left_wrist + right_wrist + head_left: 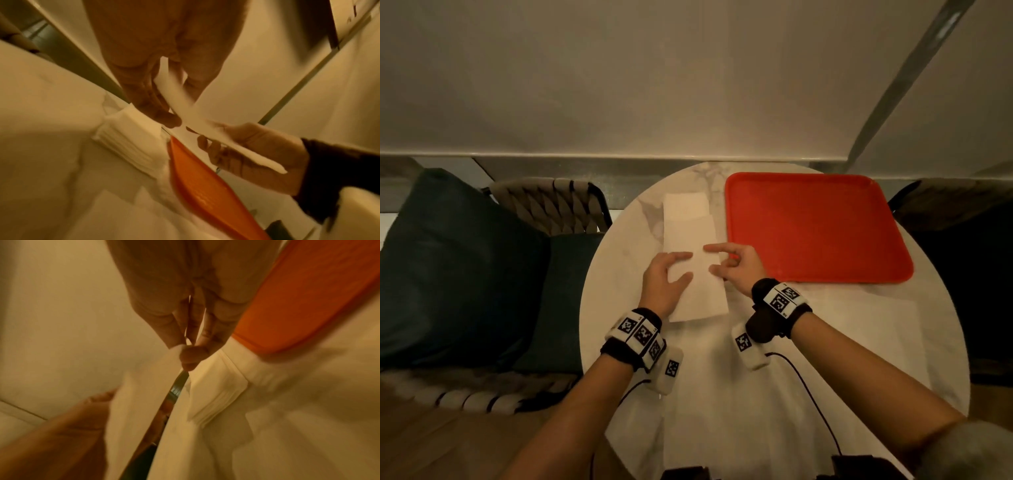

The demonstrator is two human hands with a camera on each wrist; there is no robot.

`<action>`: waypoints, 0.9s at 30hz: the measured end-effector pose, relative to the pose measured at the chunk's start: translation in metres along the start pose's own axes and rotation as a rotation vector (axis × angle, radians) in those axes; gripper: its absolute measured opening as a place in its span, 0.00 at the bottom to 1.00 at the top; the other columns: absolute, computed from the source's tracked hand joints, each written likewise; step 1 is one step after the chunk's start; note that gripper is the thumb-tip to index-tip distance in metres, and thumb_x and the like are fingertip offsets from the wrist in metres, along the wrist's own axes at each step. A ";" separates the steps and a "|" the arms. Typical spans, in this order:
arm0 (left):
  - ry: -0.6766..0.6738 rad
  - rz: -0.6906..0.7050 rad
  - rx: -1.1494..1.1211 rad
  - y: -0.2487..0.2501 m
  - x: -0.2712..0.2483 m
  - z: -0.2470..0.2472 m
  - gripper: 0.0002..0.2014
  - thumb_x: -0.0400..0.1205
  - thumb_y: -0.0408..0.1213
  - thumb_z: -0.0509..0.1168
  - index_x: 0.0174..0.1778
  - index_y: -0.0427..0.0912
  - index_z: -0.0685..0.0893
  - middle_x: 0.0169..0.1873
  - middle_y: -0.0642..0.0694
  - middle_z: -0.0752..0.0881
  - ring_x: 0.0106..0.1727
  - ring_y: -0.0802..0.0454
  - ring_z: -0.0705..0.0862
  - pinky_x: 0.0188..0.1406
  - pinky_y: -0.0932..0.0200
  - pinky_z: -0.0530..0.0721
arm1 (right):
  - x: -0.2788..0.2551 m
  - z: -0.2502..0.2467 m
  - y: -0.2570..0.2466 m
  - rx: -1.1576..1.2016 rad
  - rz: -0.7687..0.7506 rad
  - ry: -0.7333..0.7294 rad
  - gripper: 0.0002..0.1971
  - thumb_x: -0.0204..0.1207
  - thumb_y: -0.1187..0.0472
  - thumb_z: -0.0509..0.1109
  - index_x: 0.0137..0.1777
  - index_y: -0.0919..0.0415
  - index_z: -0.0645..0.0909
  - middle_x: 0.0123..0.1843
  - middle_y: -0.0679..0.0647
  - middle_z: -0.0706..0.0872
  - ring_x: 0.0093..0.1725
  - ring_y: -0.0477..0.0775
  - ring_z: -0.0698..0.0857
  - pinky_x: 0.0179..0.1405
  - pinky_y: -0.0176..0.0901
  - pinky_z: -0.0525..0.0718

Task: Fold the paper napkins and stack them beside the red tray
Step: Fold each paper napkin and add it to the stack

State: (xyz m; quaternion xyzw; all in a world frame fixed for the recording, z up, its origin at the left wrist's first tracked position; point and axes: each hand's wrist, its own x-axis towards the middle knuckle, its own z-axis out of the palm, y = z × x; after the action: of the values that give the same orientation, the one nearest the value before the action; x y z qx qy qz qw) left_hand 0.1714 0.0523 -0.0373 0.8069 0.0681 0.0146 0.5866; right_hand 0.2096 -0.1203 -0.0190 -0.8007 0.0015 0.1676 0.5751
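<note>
A long white folded napkin (702, 294) hangs just above the round marble table (619, 301), held by both hands. My left hand (688, 265) grips its left edge between thumb and fingers (164, 120). My right hand (710, 258) pinches the right edge, index finger stretched over the paper; in the right wrist view the right hand (185, 353) squeezes a corner of it. Behind the held napkin, a stack of folded napkins (685, 205) lies just left of the red tray (811, 226). The stack (127, 142) sits against the tray's edge (205, 194).
Flat white paper sheets (842, 329) cover the near part of the table under my forearms. A woven chair with a teal cushion (458, 267) stands at the left and a dark chair (962, 240) at the right. A wall closes the far side.
</note>
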 end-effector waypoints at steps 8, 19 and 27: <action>-0.009 -0.012 0.283 -0.017 0.098 -0.002 0.28 0.74 0.27 0.74 0.72 0.38 0.78 0.64 0.42 0.78 0.51 0.52 0.77 0.48 0.72 0.72 | 0.094 0.009 0.005 -0.284 -0.079 0.065 0.27 0.71 0.72 0.74 0.70 0.59 0.79 0.60 0.51 0.80 0.34 0.38 0.75 0.33 0.16 0.72; -0.145 -0.162 0.630 -0.034 0.125 0.013 0.28 0.80 0.30 0.67 0.78 0.42 0.71 0.69 0.37 0.68 0.68 0.39 0.72 0.71 0.54 0.70 | 0.130 0.022 0.028 -0.621 -0.013 -0.025 0.29 0.77 0.67 0.67 0.79 0.59 0.68 0.66 0.62 0.67 0.57 0.61 0.77 0.64 0.41 0.76; -0.149 -0.172 0.915 0.000 0.078 0.021 0.31 0.78 0.30 0.59 0.80 0.49 0.64 0.75 0.36 0.63 0.73 0.35 0.62 0.67 0.41 0.69 | 0.073 -0.009 0.023 -0.630 -0.003 0.051 0.29 0.77 0.60 0.67 0.79 0.52 0.68 0.66 0.58 0.66 0.51 0.55 0.75 0.57 0.45 0.81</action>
State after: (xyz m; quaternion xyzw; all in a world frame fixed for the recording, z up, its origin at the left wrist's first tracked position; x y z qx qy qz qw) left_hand 0.2507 0.0421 -0.0487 0.9728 0.0918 -0.1234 0.1733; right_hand 0.2765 -0.1227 -0.0573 -0.9435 -0.0376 0.1388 0.2987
